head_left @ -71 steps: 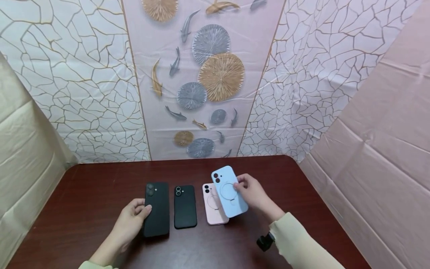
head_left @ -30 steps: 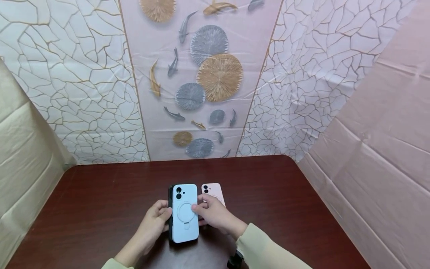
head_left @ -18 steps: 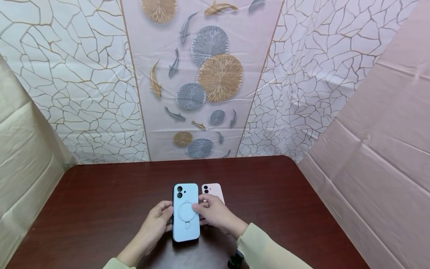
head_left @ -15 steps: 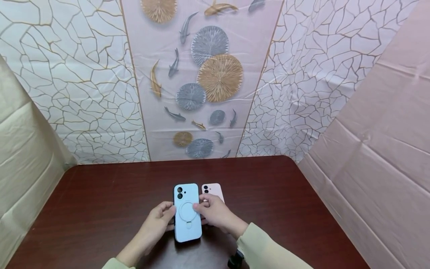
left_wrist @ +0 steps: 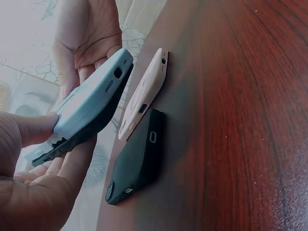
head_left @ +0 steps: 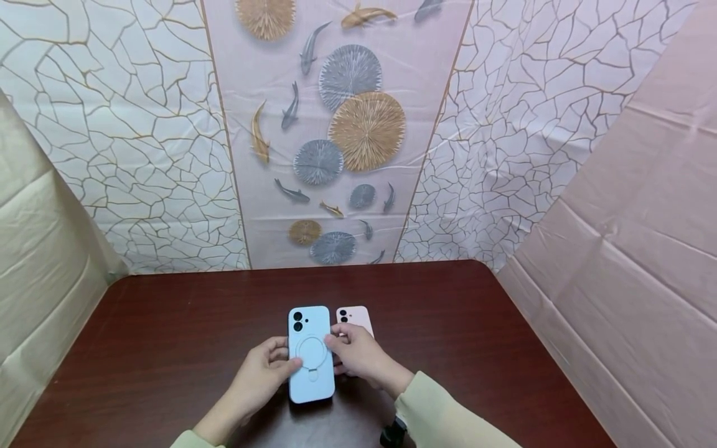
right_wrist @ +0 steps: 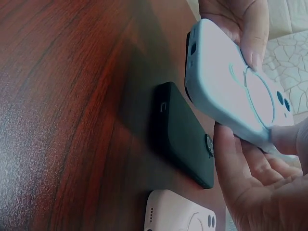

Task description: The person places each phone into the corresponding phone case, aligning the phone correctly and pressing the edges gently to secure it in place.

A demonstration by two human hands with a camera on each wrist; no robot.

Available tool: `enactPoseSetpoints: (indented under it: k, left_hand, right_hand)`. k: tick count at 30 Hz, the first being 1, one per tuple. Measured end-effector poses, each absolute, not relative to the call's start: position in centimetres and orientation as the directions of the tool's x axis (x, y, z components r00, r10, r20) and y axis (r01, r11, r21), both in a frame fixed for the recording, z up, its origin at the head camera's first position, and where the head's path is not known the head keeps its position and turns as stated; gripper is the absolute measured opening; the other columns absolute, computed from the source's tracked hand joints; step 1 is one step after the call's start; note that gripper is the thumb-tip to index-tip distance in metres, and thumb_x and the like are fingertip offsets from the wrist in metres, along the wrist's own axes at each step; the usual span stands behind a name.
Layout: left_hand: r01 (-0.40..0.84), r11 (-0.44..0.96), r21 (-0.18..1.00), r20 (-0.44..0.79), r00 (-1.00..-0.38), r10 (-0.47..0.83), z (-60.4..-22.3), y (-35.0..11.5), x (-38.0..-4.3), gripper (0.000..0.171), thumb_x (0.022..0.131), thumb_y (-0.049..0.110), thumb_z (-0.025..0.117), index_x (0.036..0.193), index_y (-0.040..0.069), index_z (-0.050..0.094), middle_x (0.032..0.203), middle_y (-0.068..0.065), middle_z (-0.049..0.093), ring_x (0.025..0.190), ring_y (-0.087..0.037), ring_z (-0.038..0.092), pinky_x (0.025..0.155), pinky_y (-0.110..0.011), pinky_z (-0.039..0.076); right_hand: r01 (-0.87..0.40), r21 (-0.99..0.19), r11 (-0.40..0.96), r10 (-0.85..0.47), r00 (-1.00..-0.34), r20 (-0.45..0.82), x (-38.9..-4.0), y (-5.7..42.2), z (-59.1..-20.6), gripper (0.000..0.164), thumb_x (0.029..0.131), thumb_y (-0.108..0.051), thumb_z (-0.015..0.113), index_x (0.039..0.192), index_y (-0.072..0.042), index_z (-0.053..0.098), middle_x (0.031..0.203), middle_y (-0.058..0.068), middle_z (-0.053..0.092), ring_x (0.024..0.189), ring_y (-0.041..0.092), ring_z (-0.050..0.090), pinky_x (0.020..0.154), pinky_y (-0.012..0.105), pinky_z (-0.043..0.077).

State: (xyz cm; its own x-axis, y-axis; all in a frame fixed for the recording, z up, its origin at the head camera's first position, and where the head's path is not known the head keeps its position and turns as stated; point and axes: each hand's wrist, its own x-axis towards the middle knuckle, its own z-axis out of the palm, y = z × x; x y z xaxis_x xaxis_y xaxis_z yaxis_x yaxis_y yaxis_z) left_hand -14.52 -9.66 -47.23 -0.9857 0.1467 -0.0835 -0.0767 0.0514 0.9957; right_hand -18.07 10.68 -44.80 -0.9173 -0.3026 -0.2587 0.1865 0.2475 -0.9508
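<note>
A light blue phone case (head_left: 311,387) with two camera holes and a ring on its back lies over a black phone case (left_wrist: 99,121), the pair raised above the table. My left hand (head_left: 259,373) grips this stack by its left side, thumb on the blue back and fingers under the black one. From the right side my right hand (head_left: 361,354) holds it too, thumb at the blue edge and fingers curled below. Beneath, a second black phone case (right_wrist: 183,132) lies on the table, hidden in the head view. A pink phone case (left_wrist: 146,94) lies beside it, partly behind my right hand.
The dark red-brown wooden table (head_left: 185,323) carries the cases. Patterned cloth (head_left: 358,205) hangs along its far edge, and plain pale cloths (head_left: 633,249) slope down at both sides. A black device (head_left: 394,432) sits at my right wrist.
The blue case, held apart over the pink one at first, now lies on the black case my left hand brought rightward. My left thumb has since moved onto the blue back.
</note>
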Motion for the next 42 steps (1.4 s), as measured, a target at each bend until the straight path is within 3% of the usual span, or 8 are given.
enactPoseSetpoints:
  k: [7,17,25,33,42]
  left_hand:
    - [-0.096,0.046,0.994,-0.102,-0.983,0.15,-46.71,-10.01,-14.48,0.045,0.088,0.004,0.069,0.126,-0.011,0.049,0.107,-0.017,0.066,0.1,-0.027,0.065,0.078,-0.032,0.055]
    - [-0.102,0.047,0.994,-0.107,-0.985,0.132,-47.06,-10.26,-14.67,0.038,0.091,0.008,0.067,0.122,-0.008,0.053,0.109,-0.019,0.066,0.099,-0.026,0.066,0.077,-0.034,0.055]
    - [-0.106,0.079,0.991,-0.116,-0.985,0.128,-47.0,-10.31,-14.61,0.032,0.093,0.009,0.064,0.119,-0.007,0.054,0.106,-0.017,0.067,0.096,-0.025,0.067,0.075,-0.035,0.056]
    - [-0.12,0.091,0.989,-0.134,-0.977,0.165,-46.83,-10.08,-14.38,0.033,0.093,0.01,0.065,0.119,-0.007,0.054,0.103,-0.014,0.066,0.094,-0.023,0.066,0.075,-0.035,0.056]
    - [-0.119,0.088,0.989,-0.136,-0.967,0.217,-46.89,-10.37,-14.49,0.033,0.094,0.01,0.063,0.12,-0.007,0.053,0.104,-0.014,0.066,0.094,-0.023,0.065,0.075,-0.036,0.056]
  right_hand:
    - [0.182,-0.941,0.285,-0.294,-0.918,-0.267,-18.06,10.75,-44.71,0.018,0.099,-0.023,0.057,0.108,-0.011,0.066,0.081,0.008,0.071,0.066,0.02,0.068,0.058,0.042,0.056]
    - [0.187,-0.948,0.258,-0.269,-0.928,-0.257,-18.04,10.53,-44.7,0.018,0.097,-0.026,0.061,0.097,-0.008,0.065,0.085,0.005,0.07,0.07,0.022,0.069,0.063,0.047,0.057]
    - [0.189,-0.949,0.254,-0.264,-0.93,-0.256,-17.99,10.48,-44.6,0.021,0.097,-0.029,0.061,0.1,-0.009,0.065,0.087,0.005,0.07,0.07,0.024,0.069,0.057,0.044,0.056]
    - [0.162,-0.97,0.181,-0.242,-0.949,-0.204,-18.37,10.68,-44.7,0.03,0.098,-0.028,0.059,0.118,-0.006,0.06,0.091,0.01,0.066,0.076,0.023,0.067,0.066,0.042,0.057]
    - [0.129,-0.978,0.166,-0.235,-0.957,-0.167,-18.42,10.73,-44.62,0.031,0.097,-0.037,0.058,0.105,-0.007,0.062,0.089,0.007,0.068,0.072,0.019,0.063,0.069,0.044,0.057]
